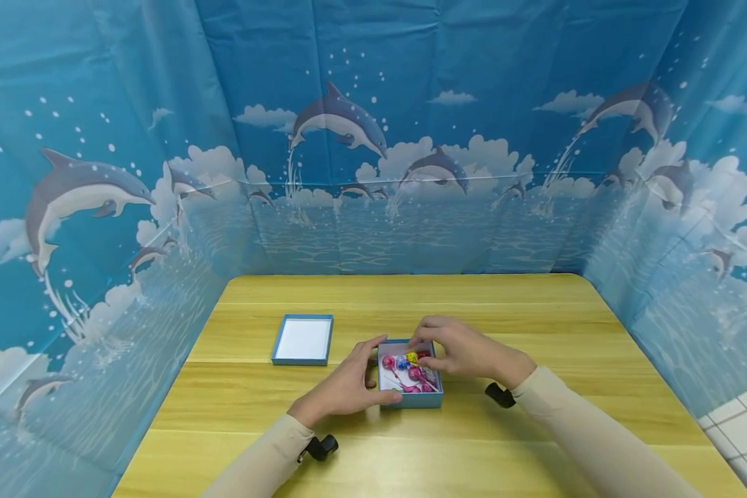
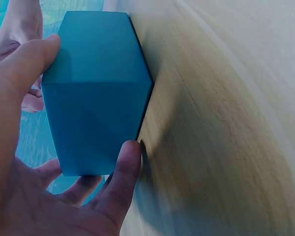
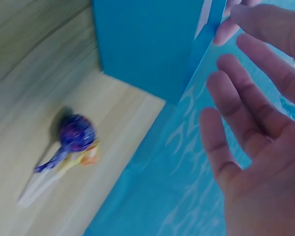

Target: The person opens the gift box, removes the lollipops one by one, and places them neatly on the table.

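Note:
A blue box (image 1: 420,400) with a white inside stands on the table, holding several lollipops (image 1: 414,373) in pink, blue, yellow and red wrappers. My left hand (image 1: 348,387) grips the box from its left, thumb along the near wall and a finger at the far corner. In the left wrist view, fingers also touch the outside of the blue box (image 2: 96,123). My right hand (image 1: 467,349) reaches over the right side of the box, fingers loosely bent above the lollipops. Nothing shows in the palm of the right hand (image 3: 265,162) in the right wrist view.
A shallow blue lid (image 1: 303,339), white inside, lies on the wooden table (image 1: 224,408) left of the box. Outside the box, a purple-wrapped lollipop (image 3: 77,133) lies with a yellow-wrapped one in the right wrist view. A dolphin-print curtain (image 1: 373,228) surrounds the table's back and sides.

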A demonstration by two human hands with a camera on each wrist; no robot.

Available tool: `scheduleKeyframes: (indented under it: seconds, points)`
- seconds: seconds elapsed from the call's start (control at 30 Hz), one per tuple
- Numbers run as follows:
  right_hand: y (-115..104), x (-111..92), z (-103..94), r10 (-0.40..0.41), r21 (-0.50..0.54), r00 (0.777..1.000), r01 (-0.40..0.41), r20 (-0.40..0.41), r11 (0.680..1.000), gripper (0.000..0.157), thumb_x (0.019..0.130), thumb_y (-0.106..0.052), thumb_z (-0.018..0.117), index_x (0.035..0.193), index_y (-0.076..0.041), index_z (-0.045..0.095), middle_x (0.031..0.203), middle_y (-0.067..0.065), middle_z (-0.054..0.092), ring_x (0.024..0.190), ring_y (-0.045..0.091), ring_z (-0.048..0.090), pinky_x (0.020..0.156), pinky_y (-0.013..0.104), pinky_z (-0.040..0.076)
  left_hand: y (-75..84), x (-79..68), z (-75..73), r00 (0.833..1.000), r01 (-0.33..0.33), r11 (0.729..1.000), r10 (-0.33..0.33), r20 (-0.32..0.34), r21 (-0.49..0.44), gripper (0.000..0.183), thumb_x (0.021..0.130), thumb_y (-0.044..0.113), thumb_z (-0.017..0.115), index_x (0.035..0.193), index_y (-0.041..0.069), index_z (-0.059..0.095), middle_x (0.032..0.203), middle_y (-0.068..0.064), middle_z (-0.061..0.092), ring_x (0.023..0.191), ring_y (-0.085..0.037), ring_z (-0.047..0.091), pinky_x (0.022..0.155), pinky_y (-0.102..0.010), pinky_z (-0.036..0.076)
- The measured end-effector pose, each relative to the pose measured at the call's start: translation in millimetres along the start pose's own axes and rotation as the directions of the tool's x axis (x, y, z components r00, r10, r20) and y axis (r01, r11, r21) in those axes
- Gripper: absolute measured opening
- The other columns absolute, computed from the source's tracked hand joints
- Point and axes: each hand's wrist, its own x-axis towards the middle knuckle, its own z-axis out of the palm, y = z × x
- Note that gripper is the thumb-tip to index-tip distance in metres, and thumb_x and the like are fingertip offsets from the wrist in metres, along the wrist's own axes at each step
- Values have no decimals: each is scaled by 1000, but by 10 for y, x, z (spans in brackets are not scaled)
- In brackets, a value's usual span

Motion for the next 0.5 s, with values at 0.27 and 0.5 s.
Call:
scheduleKeyframes:
  seconds: [0.27,0.5]
  points:
    - [-140,221,27,-29,42,978,20,208,999,28,108,-17,86,136,-16,84,128,7,77,101,26,72,86,29,59,-10,-1,-12,1000,4,999,-3,16,-36,116,101,56,91,188,25,21,184,-18,37,133,-19,65,108,-36,61]
    - [-180,396,115,-80,63,939,63,334,996,34,104,-9,89,137,-16,83,126,3,81,100,18,74,84,22,58,-25,7,-12,1000,-7,999,8,20,-44,116,101,56,92,188,25,21,184,-16,38,130,-19,65,106,-34,59]
